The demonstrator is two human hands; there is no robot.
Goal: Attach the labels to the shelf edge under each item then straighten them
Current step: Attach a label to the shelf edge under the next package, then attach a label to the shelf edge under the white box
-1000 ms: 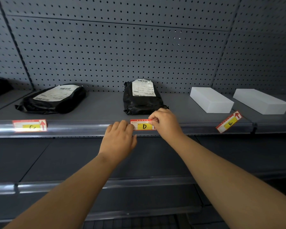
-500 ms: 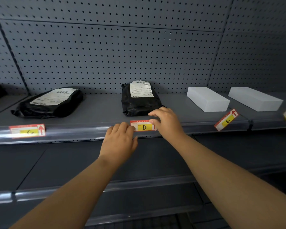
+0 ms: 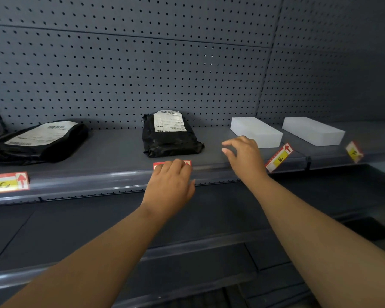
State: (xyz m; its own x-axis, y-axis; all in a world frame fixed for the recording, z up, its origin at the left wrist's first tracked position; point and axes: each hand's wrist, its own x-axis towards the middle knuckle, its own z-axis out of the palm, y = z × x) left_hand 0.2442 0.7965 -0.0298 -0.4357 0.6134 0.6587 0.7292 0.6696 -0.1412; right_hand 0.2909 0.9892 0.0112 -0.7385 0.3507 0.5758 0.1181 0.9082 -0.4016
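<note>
- Left hand [image 3: 170, 185] lies flat over label D [image 3: 187, 162] on the shelf edge [image 3: 98, 177]; its straight fingers [image 3: 176, 166] cover most of the label and only the red corners show past the fingertips.
- Right hand [image 3: 246, 157] hovers above the shelf, holding nothing, its fingers loosely spread and lightly curled.
- Label E [image 3: 279, 157] hangs tilted on the edge, just right of the right hand.
- Label C [image 3: 8, 182] sits level, far left of the left fingers.
- Another tilted label [image 3: 354, 151] sits far right.
- Beyond the left fingertips lies a black parcel [image 3: 170, 135]; another parcel [image 3: 36, 140] lies far left.
- Two white boxes [image 3: 256, 132] [image 3: 312, 130] lie beyond the right fingers.
</note>
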